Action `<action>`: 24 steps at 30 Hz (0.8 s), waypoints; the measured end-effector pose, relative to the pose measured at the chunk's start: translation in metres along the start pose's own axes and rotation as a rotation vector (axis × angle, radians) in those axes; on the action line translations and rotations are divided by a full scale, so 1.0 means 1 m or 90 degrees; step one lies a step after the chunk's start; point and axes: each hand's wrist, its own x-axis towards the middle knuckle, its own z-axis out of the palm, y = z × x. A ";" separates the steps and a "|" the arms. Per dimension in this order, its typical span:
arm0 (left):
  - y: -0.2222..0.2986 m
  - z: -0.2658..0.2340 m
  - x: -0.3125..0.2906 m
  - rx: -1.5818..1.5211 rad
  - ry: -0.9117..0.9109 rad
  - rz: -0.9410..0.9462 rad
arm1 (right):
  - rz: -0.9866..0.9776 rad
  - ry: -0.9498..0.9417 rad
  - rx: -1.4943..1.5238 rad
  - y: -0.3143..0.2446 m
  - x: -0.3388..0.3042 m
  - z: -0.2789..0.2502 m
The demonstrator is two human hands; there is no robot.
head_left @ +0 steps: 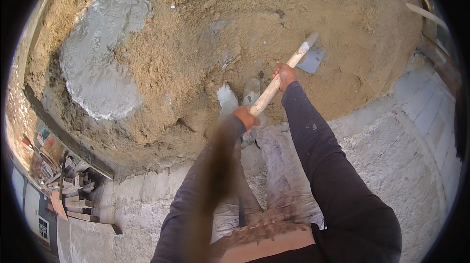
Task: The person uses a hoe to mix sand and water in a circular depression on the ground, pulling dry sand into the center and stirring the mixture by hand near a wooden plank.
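Mixing barely begun: grey cement patch (100, 62) unblended at upper left of sand heap (235, 23), hoe (293, 62) at centre right with blade resting on sand, fingers of left hand (246, 116) and right hand (285, 74) closed around handle.

A long-handled hoe with a pale wooden shaft (274, 87) and a flat grey metal blade (312, 60) slants up and to the right. Its blade rests flat against the tan sand heap (205, 43), while the shaft's near end sits close above grey dusty boots (240, 99).
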 end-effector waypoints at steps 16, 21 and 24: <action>-0.044 -0.098 -0.389 -0.034 0.248 -0.165 | 0.160 -0.259 0.078 0.119 -0.333 0.174; -0.078 -0.124 -0.540 -0.030 0.185 -0.264 | 0.273 -0.460 0.159 0.142 -0.501 0.169; -0.108 -0.122 -0.495 -0.041 0.154 -0.215 | 0.179 -0.479 0.214 0.122 -0.468 0.147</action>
